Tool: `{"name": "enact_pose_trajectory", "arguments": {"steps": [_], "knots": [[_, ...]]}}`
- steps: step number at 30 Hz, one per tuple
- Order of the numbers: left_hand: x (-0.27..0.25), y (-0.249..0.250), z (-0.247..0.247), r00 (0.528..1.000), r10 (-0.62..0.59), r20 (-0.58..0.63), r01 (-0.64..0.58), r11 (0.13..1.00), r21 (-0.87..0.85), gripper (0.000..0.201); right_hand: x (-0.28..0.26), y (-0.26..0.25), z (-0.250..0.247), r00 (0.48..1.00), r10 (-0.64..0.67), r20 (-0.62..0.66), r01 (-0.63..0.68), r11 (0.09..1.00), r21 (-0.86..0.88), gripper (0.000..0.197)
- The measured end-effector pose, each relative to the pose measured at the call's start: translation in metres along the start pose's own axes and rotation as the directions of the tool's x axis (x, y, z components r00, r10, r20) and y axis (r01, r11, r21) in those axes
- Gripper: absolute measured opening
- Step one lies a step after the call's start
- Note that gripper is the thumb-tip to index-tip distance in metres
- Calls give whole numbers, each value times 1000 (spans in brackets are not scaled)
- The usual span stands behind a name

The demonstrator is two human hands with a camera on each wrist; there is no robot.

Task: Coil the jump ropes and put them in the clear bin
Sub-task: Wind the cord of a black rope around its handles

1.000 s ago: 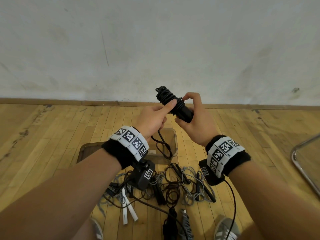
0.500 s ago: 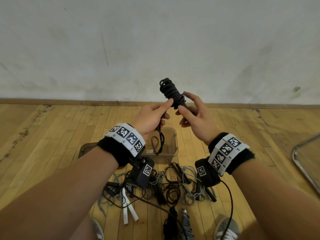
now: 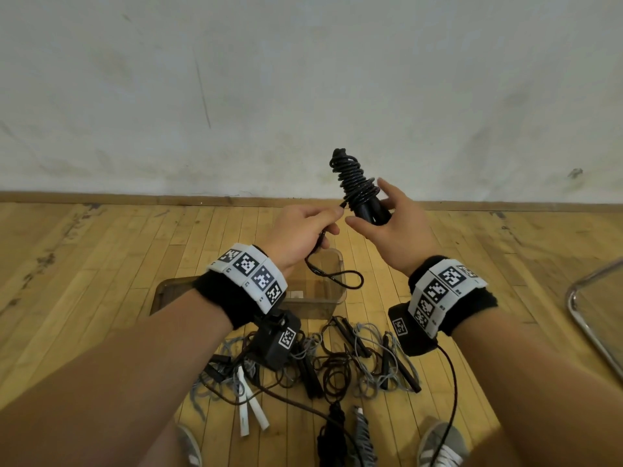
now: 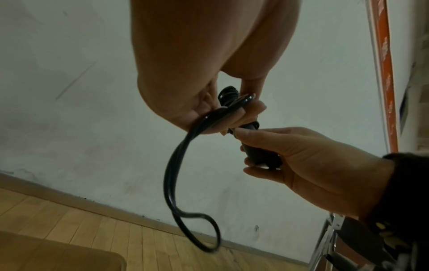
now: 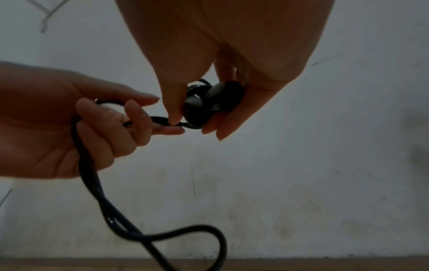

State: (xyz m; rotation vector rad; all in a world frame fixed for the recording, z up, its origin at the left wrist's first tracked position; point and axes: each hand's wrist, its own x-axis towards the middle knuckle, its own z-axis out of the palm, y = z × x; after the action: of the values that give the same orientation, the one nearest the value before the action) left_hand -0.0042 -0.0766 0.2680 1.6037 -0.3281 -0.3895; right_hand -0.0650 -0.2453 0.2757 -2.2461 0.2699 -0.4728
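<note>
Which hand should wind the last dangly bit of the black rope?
Probably the left hand: it already grips the loose loop of the black rope. The right hand is busy holding the handles upright.

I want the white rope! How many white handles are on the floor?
2. One white handle lies at the near left edge of the rope pile; the second white handle lies right beside it, on its right. The tangle may hide more.
</note>
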Motion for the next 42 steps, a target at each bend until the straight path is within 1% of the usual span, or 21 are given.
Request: {"name": "enact_pose_trajectory", "arguments": {"steps": [3, 6, 8, 11, 14, 15, 17, 19, 20, 21, 22, 26, 29, 33, 36, 40, 42], "knots": [[-2, -2, 4, 1000, 19, 24, -20, 999, 39, 20, -2, 0, 4, 998, -52, -23, 52, 999, -15, 77], [-2, -4, 7, 1000, 1, 3, -1, 999, 49, 41, -5, -1, 7, 996, -83, -17, 84, 996, 10, 66], [-2, -3, 7, 1000, -7, -17, 8, 999, 47, 51, -5, 1, 8, 994, -104, -16, 105, 994, 22, 62], [-1, -3, 8, 999, 6, -48, -2, 997, 76, 52, -5, 5, 12, 990, -140, 4, 140, 990, 19, 65], [2, -7, 6, 996, 14, -85, -5, 995, 99, 50, -6, 5, 15, 991, -132, 31, 132, 991, 21, 67], [3, -9, 5, 996, 18, -87, -9, 995, 99, 52, -6, 4, 15, 990, -132, 49, 129, 990, 51, 67], [5, -11, 2, 996, 16, -85, -9, 997, 81, 59, -6, 2, 12, 987, -118, 113, 92, 973, 213, 60], [6, -11, -1, 997, 16, -75, -12, 998, 57, 60, -6, -2, 8, 979, -71, 192, -9, 922, 388, 44], [6, -11, -2, 997, 19, -69, -15, 998, 54, 59, -8, -5, 7, 974, -41, 221, -63, 894, 443, 35], [6, -10, -2, 998, 21, -65, -17, 999, 52, 57, -8, -8, 6, 971, -17, 238, -101, 874, 475, 32], [6, -9, -1, 998, 19, -62, -17, 999, 47, 55, -9, -9, 6, 970, -6, 243, -116, 866, 486, 33], [3, -4, 1, 1000, -8, -24, 8, 1000, 15, 40, -7, -9, 7, 978, -45, 201, -57, 881, 471, 36], [2, -2, 3, 999, -44, -2, 44, 999, -22, 33, -3, -5, 6, 984, -50, 172, -27, 907, 421, 42], [4, -4, 0, 998, -61, -13, 61, 997, 48, 24, -4, 0, 5, 978, -126, 168, 73, 955, 287, 54], [4, -3, -2, 996, -94, 0, 94, 996, 8, 25, -3, 1, 4, 982, -129, 137, 92, 965, 247, 59], [0, 0, 1, 996, -80, 46, 81, 996, -27, 34, -2, 8, 8, 983, -163, 82, 159, 986, 51, 63], [-3, 1, 3, 996, -72, 56, 75, 996, -49, 40, -3, 9, 11, 983, -178, 53, 179, 984, -13, 69]]}}
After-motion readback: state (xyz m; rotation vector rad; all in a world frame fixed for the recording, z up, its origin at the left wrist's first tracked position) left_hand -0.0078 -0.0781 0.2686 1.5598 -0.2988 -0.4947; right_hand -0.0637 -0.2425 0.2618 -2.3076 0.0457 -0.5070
